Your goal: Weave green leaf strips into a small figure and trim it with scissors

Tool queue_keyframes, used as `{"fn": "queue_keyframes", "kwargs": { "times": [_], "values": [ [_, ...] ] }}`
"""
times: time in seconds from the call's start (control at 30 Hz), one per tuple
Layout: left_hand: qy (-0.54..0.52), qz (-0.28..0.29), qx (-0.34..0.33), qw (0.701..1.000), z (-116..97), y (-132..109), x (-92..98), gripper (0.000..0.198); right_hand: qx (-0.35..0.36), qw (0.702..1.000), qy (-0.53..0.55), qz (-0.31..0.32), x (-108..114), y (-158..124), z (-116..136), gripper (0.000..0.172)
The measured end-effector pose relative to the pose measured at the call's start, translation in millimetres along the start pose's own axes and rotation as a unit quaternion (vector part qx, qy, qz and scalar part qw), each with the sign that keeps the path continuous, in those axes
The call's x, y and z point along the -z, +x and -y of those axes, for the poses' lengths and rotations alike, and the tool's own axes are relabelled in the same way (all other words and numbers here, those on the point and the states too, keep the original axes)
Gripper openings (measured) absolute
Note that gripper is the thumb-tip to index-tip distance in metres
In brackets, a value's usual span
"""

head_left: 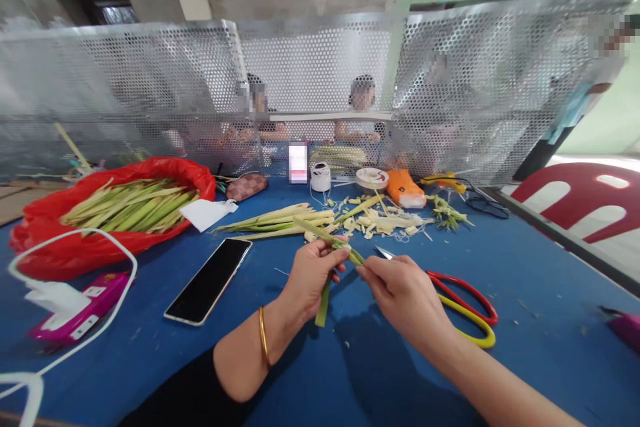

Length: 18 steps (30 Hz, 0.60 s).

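Between my two hands is a green leaf strip (pixel 325 300), long and folded or crossed, with one end hanging down and another pointing up and left. My left hand (pixel 316 273), with a gold bangle at the wrist, pinches it near the crossing. Fingers of my right hand (pixel 403 297) are closed on its right end. Scissors (pixel 463 310) with red and yellow handles lie partly under my right hand. Just beyond my hands lie a bundle of pale green leaves (pixel 280 220) and scattered cut scraps (pixel 377 221).
At left sit a red plastic bag (pixel 43 233) of leaves, a purple power strip (pixel 83 313) with a white cable, and a black phone (pixel 209 281). Thread (pixel 321 178), tape (pixel 371 179) and an orange packet (pixel 404 189) stand farther back. People sit behind a perforated metal screen (pixel 315 53).
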<state>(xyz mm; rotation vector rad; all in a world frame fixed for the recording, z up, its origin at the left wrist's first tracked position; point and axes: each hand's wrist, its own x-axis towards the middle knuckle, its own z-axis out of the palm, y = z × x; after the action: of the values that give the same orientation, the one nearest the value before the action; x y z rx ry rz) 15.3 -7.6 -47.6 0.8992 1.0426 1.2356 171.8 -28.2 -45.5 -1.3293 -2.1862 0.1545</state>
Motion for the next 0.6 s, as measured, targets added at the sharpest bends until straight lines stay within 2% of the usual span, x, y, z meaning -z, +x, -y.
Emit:
{"fn": "queue_keyframes", "kwargs": {
  "times": [0.1,0.27,0.4,0.5,0.6],
  "values": [
    [-0.005,-0.016,-0.016,1.000,-1.0,2.4,1.9,0.036,0.005,1.000,0.002,0.001,4.0,-2.1,1.2,0.036],
    [0.001,-0.012,-0.015,1.000,-1.8,3.4,2.5,0.038,0.011,1.000,0.004,-0.003,5.7,-3.4,3.5,0.036],
    [0.002,-0.008,-0.007,1.000,-4.9,4.7,5.2,0.038,0.031,0.998,0.035,0.040,15.5,-1.2,1.9,0.033],
    [0.018,0.057,0.033,0.998,-12.4,3.1,7.8,0.036,-0.004,0.989,0.133,0.063,31.8,6.9,-7.8,0.029],
    [0.051,0.164,0.115,0.978,-18.0,-3.8,5.9,0.036,-0.094,0.954,0.284,0.016,38.9,16.4,-18.7,0.031]
  ]
}}
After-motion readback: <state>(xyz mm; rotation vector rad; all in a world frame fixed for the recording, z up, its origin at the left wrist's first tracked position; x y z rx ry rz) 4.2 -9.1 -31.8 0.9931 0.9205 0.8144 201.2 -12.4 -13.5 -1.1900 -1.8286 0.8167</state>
